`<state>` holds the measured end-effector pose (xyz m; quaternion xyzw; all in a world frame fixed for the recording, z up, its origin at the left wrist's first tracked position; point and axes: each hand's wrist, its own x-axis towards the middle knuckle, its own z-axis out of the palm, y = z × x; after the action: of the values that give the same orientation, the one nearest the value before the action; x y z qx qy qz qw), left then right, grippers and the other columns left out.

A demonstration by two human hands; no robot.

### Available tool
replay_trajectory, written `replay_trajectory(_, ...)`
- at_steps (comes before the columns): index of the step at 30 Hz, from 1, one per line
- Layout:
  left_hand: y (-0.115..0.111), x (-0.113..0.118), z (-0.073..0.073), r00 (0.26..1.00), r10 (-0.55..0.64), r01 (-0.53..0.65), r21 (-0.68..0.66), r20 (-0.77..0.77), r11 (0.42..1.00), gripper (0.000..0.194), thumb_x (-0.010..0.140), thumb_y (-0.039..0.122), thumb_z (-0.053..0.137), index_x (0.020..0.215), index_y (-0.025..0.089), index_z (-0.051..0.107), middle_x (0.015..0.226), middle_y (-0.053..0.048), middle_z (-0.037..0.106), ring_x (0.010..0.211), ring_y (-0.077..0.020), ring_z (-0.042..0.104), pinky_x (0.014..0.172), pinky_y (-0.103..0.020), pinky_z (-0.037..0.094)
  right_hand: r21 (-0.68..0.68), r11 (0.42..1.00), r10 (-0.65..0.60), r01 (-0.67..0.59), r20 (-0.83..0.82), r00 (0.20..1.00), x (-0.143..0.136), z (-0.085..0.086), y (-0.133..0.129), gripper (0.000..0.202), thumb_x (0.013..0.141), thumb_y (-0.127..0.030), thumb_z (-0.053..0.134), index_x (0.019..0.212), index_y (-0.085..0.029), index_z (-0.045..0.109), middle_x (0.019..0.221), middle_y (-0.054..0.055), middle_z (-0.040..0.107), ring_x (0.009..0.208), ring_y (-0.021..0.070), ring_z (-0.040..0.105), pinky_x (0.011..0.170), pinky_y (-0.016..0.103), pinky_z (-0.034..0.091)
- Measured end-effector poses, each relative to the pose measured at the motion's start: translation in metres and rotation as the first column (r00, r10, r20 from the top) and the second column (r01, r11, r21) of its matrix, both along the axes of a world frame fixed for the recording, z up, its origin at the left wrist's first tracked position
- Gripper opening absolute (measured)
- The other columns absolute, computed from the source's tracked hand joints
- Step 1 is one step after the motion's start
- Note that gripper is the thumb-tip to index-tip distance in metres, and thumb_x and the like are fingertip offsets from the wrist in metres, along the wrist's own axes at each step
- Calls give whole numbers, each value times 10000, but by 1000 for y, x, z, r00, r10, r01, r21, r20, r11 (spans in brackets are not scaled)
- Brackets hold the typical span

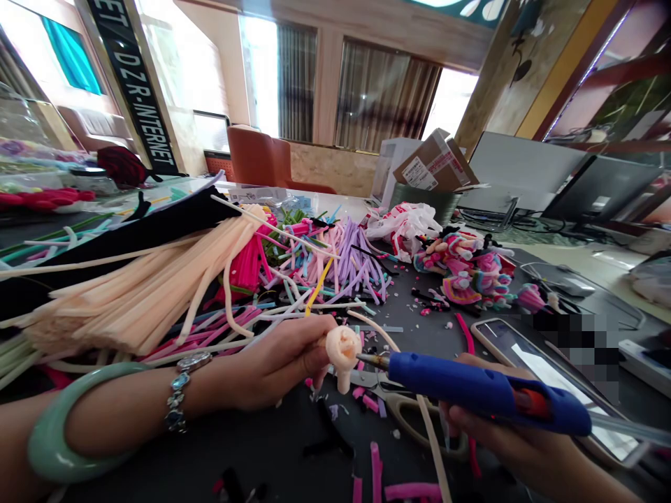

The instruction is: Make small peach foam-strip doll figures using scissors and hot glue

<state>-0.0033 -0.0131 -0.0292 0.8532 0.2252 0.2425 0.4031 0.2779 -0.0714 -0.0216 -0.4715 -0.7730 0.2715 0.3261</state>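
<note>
My left hand (286, 360) pinches a small cream piece (343, 349) that looks coiled from fuzzy pipe cleaner, with a hollow top and a short stub below. A blue hot glue gun (472, 388) is gripped in my right hand (503, 426), its metal nozzle at the piece's right edge. A clear glue stick (623, 426) sticks out of the gun's back end. Beneath the nozzle lie scissors (403, 412), partly hidden by the gun. One long cream pipe cleaner (433, 447) runs down past the gun.
A thick bundle of cream pipe cleaners (141, 293) lies at left. Behind are pink and lilac pipe cleaners (359, 255). Finished fuzzy figures (472, 269) sit at right, near a phone (556, 384). Offcuts (374, 468) litter the dark table. A cardboard box (437, 164) and monitors (524, 171) stand behind.
</note>
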Motion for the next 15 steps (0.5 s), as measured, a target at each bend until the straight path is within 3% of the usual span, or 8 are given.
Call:
replay_trajectory(11,-1,-1,3,999,8,-7,38,-40,999,240,960,245,311,952,107,508,809,-54,574,680,-123,515,626,-240,424,75,993,-90,86,52,995,3,-3,0,220,759,-406,612,644,-226,557,544,-15,622,473,147,581,489,241,474)
replay_trajectory(15,0,0,3,999,2,0,37,-38,999,245,955,234,316,943,97,519,799,-53,559,680,-126,513,626,-244,419,43,995,-87,86,18,996,3,-2,0,218,750,-411,623,646,-228,564,560,-9,626,479,147,578,486,242,466)
